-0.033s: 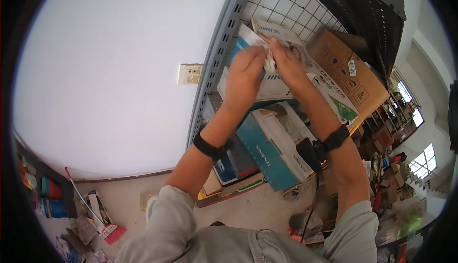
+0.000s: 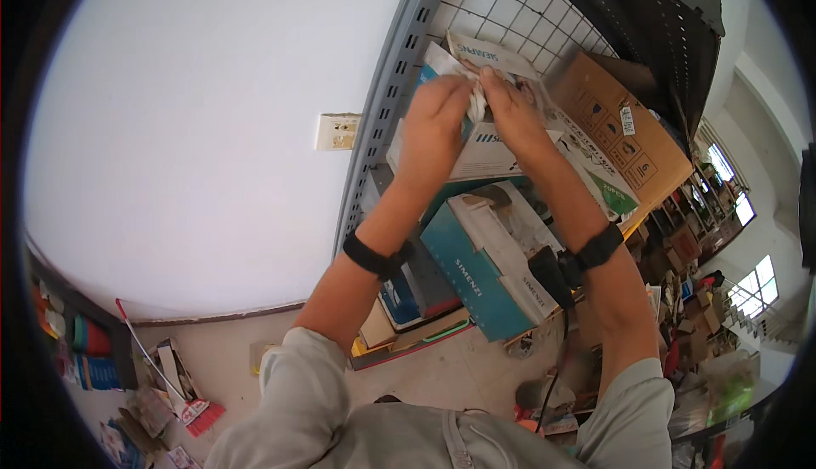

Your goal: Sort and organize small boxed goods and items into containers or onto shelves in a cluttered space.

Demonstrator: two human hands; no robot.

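My left hand [image 2: 435, 116] and my right hand [image 2: 512, 113] meet over an open white carton [image 2: 493, 154] on the rack shelf. Between their fingers is a crumpled whitish piece [image 2: 478, 105], thin and soft-looking; I cannot tell whether it is plastic, paper or cloth. The left fingers are curled around its left side and slightly blurred. My right fingers close on it from the other side, its thumb side toward the left hand. A raised white and blue box flap [image 2: 440, 61] and a white printed box [image 2: 493, 54] stand just behind.
A teal and white box [image 2: 476, 269] sits lower, in front of the shelf. A brown cardboard box [image 2: 625, 125] is on the right. The grey rack post [image 2: 387, 99] borders the wall socket [image 2: 340, 131]. A red broom [image 2: 202, 416] lies at lower left.
My left hand and forearm have shifted very slightly left and up around the whitish piece. My right hand stays almost in place.
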